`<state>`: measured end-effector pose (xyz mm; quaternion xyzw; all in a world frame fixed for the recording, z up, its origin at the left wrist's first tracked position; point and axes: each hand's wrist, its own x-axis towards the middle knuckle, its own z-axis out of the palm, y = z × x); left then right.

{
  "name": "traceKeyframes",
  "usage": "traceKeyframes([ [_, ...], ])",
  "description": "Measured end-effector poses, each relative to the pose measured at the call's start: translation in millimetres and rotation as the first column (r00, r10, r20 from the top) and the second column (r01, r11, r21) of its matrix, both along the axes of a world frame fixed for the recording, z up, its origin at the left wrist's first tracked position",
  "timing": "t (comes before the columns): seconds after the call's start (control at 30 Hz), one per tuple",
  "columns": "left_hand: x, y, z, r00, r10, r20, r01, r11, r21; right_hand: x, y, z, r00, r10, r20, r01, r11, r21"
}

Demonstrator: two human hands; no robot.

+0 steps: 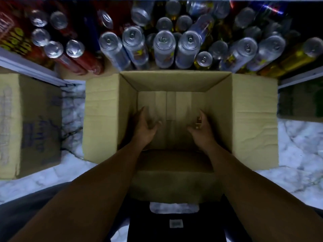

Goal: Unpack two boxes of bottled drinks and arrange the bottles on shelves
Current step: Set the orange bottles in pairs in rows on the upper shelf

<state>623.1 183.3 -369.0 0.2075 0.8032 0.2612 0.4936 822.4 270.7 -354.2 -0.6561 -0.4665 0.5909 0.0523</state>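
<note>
Left hand: your left hand (146,127) is down inside the box (253,110), left of centre, palm turned inward toward the other hand.
Left fingers: loosely curled and smeared by blur, thumb apart from them, nothing in the grasp.
Right hand: your right hand (203,127) is inside the box too, right of centre, level with the left and palm facing it.
Right fingers: half curled, with a small brownish thing (198,122) right at them; too blurred to tell whether you hold it or what it is.
Gap: the two hands are apart, with bare box floor between them.
Forearms: both run up from the lower corners and converge over the near flap (174,175), which hangs out toward you.
Box: open on the marble floor (297,154), directly in front of the shelf (31,68), side flaps spread left and right. Only cardboard shows inside.
Drinks: silver-topped cans (163,48) stand packed on the shelf just beyond the box's far wall, red cans (76,55) to their left.
Second box: printed box (35,126) on the floor to your left, near the open one but not touching.
Third box: dim box (300,102) on the right, under the shelf edge.
</note>
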Motion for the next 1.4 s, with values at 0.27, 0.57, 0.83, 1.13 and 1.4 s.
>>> traceKeyframes([
  [0.27,1.9,5.8,-29.3,0.997,0.028,-0.073,-0.029,1.000,-0.011,-2.4,4.8,-22.6,0.997,-0.020,0.081,0.016,0.999,0.049],
  [0.57,-3.6,2.1,-56.8,0.982,-0.082,-0.170,0.049,0.980,-0.191,-2.4,6.1,-62.8,0.963,0.031,0.267,-0.037,0.999,0.017],
  [0.83,-1.6,14.1,-3.3,0.997,-0.071,-0.027,0.073,0.995,0.065,-13.8,14.3,-4.7,0.996,-0.045,-0.077,0.048,0.998,0.035],
  [1.13,-7.8,24.3,180.8,0.996,-0.069,0.048,0.058,0.979,0.194,-18.6,13.5,169.9,0.966,-0.028,-0.257,0.035,0.999,0.020],
  [1.4,-3.4,14.0,421.7,0.996,-0.081,0.021,0.070,0.945,0.319,-14.6,-1.2,415.8,0.940,-0.084,-0.331,0.115,0.990,0.077],
])
